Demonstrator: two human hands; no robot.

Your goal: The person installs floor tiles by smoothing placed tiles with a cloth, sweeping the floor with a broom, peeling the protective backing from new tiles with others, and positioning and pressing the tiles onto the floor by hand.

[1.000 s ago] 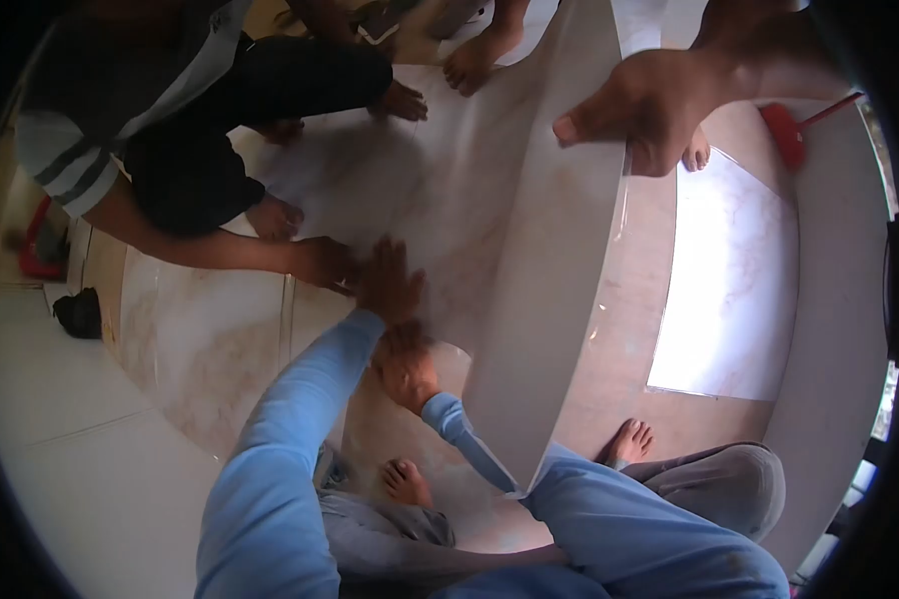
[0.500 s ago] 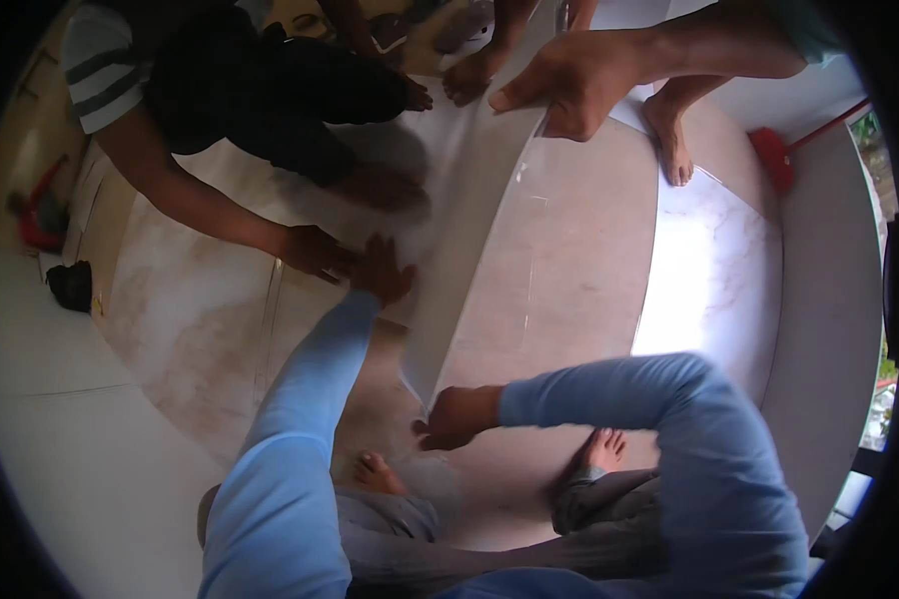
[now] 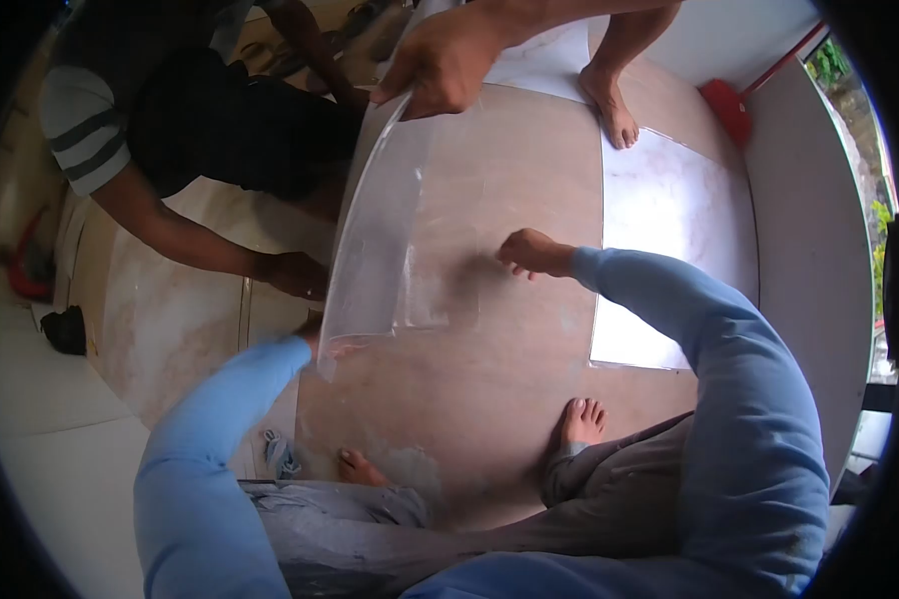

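A thin flexible sheet (image 3: 366,240) is raised on its edge, its glossy underside facing right. My left hand (image 3: 316,337) is at its lower left edge; the sheet and a co-worker's hand hide most of its fingers. To the right, my right hand (image 3: 531,252) hovers over the brownish floor surface (image 3: 529,339), loosely curled with fingers a little apart and nothing visible in it. Another person's hand (image 3: 435,75) grips the sheet's upper edge. A co-worker's hand (image 3: 295,275), below a striped sleeve, is close behind the sheet near my left hand.
A white marbled panel (image 3: 669,240) lies at the right, with another person's bare foot (image 3: 614,110) at its corner. A red object (image 3: 726,112) stands by the right wall. A black bundle (image 3: 65,329) lies at the left. A crumpled bluish item (image 3: 280,452) is near my foot (image 3: 362,467).
The sheet has swung left, exposing more of its underside. My right hand has left its lower corner and moved up and right. My left hand has moved down and left, partly behind the sheet.
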